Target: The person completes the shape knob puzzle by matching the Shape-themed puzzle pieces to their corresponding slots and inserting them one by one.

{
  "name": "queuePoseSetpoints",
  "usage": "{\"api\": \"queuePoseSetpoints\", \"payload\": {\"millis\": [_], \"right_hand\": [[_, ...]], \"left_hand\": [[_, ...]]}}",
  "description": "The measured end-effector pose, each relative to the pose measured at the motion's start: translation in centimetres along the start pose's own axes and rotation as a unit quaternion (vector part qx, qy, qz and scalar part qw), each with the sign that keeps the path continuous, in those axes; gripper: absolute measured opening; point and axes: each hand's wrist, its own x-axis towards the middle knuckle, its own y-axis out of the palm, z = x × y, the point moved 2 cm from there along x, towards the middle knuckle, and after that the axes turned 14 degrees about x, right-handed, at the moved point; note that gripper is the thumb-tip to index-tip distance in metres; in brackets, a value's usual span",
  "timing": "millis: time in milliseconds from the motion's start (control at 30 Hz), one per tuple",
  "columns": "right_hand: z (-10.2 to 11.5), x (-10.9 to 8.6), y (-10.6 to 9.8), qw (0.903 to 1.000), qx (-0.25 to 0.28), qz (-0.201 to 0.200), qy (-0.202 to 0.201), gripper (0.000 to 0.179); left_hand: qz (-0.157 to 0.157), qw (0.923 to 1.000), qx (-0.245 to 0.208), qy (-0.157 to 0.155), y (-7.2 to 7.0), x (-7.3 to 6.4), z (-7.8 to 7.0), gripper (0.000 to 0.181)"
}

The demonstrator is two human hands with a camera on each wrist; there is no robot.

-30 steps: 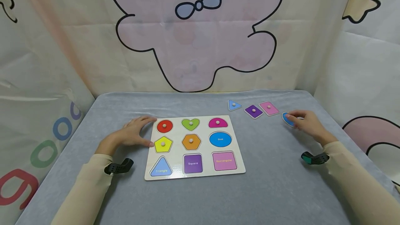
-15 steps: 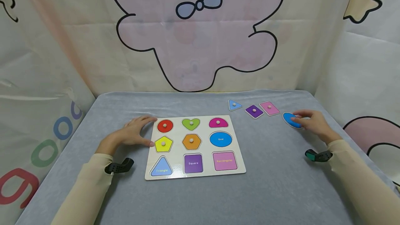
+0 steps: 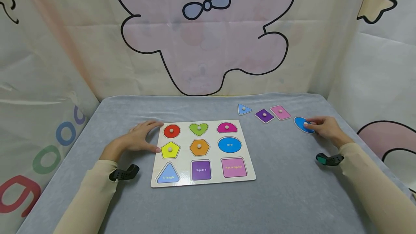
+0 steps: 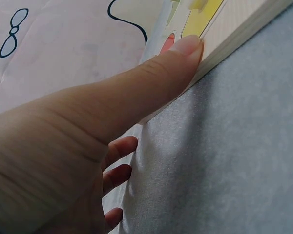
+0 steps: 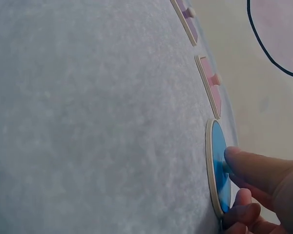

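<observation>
In the head view my left hand (image 3: 139,138) touches the left side of a white shape puzzle board (image 3: 204,187), thumb on its edge beside the yellow pentagon (image 3: 167,152) and fingers by the top left corner. The left wrist view shows the thumb (image 4: 171,68) laid along the wooden edge, the other fingers spread loosely. My right hand (image 3: 326,127) pinches the small knob of a blue oval puzzle piece (image 3: 299,122) at the right of the table. In the right wrist view thumb and index finger meet at that knob (image 5: 226,167), the oval lying close on the cloth.
A light blue triangle (image 3: 241,111), a purple square (image 3: 261,117) and a pink rectangle (image 3: 282,114) lie behind the board to the right. The board's oval (image 3: 229,146), triangle, square and rectangle places show printed words. A printed curtain (image 3: 208,57) hangs behind the grey-covered table (image 3: 273,205).
My right hand has shifted slightly right, from over the oval's middle toward its right part, so more of the blue shows. The left hand and the board have stayed still.
</observation>
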Motion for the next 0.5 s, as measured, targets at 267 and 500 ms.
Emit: {"api": "queuePoseSetpoints", "payload": {"millis": [267, 500], "right_hand": [[0.06, 0.44, 0.00, 0.9996, 0.014, 0.001, 0.026, 0.062], [0.06, 0.46, -0.12, 0.9995, 0.006, -0.004, 0.031, 0.064]], "left_hand": [[0.000, 1.0000, 0.000, 0.002, -0.02, -0.03, 0.01, 0.100], [-0.001, 1.0000, -0.001, 0.007, -0.06, -0.12, 0.05, 0.100]]}}
